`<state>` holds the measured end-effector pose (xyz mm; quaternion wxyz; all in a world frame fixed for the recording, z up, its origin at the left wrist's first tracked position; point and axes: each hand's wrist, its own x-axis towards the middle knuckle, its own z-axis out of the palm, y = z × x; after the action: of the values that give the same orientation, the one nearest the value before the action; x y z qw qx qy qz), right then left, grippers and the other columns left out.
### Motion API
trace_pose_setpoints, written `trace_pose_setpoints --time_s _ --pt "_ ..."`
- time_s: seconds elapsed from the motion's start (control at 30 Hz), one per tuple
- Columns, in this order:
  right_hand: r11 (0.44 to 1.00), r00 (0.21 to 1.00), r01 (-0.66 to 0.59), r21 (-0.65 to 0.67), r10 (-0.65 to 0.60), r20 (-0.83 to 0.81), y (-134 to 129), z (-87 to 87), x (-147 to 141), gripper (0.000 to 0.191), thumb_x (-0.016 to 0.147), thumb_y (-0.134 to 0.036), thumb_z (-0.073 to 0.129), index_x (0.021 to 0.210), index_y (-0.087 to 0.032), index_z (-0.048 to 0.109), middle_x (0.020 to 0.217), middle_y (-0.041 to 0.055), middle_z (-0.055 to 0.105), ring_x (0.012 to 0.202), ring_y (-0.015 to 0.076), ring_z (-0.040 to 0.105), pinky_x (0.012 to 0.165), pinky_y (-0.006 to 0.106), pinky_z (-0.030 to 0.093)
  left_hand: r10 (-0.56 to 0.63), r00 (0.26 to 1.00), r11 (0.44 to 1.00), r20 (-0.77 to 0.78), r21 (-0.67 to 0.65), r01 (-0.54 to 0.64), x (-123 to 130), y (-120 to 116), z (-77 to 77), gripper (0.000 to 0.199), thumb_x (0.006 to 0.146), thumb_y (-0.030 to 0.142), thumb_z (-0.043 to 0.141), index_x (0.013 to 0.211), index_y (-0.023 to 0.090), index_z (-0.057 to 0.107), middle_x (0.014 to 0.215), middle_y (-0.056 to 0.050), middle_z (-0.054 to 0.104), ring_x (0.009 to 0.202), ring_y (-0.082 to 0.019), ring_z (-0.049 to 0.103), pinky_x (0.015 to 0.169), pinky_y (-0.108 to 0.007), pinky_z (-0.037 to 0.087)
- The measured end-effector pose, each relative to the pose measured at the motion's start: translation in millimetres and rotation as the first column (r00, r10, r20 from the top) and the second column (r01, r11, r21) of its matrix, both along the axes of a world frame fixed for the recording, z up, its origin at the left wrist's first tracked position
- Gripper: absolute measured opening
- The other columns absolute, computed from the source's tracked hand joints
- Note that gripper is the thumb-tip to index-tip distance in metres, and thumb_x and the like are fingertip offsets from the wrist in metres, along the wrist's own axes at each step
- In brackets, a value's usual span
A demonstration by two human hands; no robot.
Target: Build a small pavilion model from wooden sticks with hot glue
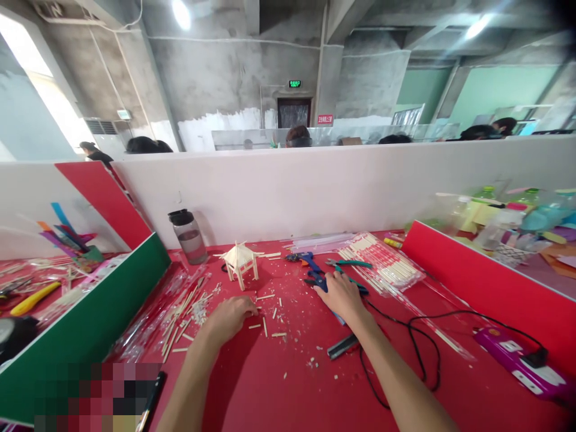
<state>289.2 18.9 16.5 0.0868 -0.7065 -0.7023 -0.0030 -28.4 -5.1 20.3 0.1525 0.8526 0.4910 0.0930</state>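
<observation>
My left hand (pixel 230 318) rests low over the table among short cut sticks (pixel 265 327), its fingers curled together. Whatever is between its fingertips is too small to make out. Further right, my right hand (pixel 341 294) is closed over a blue-handled tool (pixel 318 282), which it partly covers. Just beyond lie a blue glue gun (pixel 309 259) with an orange trigger and teal-handled pliers (pixel 355 263). A small stick-built pavilion (pixel 240 258) with a pointed roof stands upright behind my left hand, apart from it.
Loose sticks (pixel 182 315) and plastic wrap lie left; a packet of sticks (pixel 382 261) lies right. A water bottle (pixel 189 237) stands by the white partition (pixel 288 192). A black cable (pixel 416 342) loops near a purple power strip (pixel 517 360). Green (pixel 90 324) and red (pixel 486 264) boards flank the table.
</observation>
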Motion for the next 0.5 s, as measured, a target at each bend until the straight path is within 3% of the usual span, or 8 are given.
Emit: trace_pose_setpoints --time_s 0.17,0.3,0.4,0.5 --pt "1.000 1.000 -0.021 -0.010 0.021 -0.011 0 0.0 -1 0.047 0.093 -0.048 0.050 0.121 -0.011 0.060 0.121 0.0212 0.060 0.117 0.0345 0.053 0.092 0.040 0.040 -0.045 0.999 0.998 0.010 -0.035 0.045 -2 -3 6.0 0.048 0.080 0.002 0.044 0.111 0.026 0.072 0.117 -0.005 0.073 0.111 -0.022 0.064 0.098 -0.032 0.045" --pt "0.999 0.999 -0.034 -0.012 0.033 -0.017 -3 0.5 0 0.048 0.093 -0.048 0.050 0.124 -0.012 0.059 0.123 0.0211 0.059 0.116 0.0345 0.054 0.093 0.040 0.038 0.034 0.998 0.999 0.051 -0.031 -0.032 -1 -8 16.2 0.047 0.082 0.009 0.048 0.124 0.025 0.063 0.130 -0.007 0.066 0.113 -0.023 0.063 0.094 -0.031 0.045" --pt "0.999 0.999 -0.046 -0.007 0.046 -0.021 -5 1.6 1 0.051 0.091 -0.048 0.053 0.128 -0.013 0.056 0.124 0.0204 0.059 0.116 0.0348 0.054 0.093 0.041 0.038 0.103 0.990 0.992 0.097 -0.082 -0.096 3 -11 21.4 0.041 0.081 0.013 0.053 0.119 0.024 0.061 0.109 -0.006 0.072 0.092 -0.020 0.067 0.078 -0.028 0.047" --pt "0.998 0.998 -0.054 -0.019 0.054 -0.016 -7 3.0 4 0.052 0.088 -0.046 0.058 0.129 -0.013 0.056 0.121 0.0196 0.060 0.113 0.0348 0.056 0.092 0.040 0.039 0.117 0.990 0.981 0.077 -0.164 -0.103 7 -12 22.2 0.023 0.076 0.012 0.056 0.094 0.023 0.066 0.087 -0.002 0.072 0.080 -0.018 0.066 0.066 -0.024 0.042"
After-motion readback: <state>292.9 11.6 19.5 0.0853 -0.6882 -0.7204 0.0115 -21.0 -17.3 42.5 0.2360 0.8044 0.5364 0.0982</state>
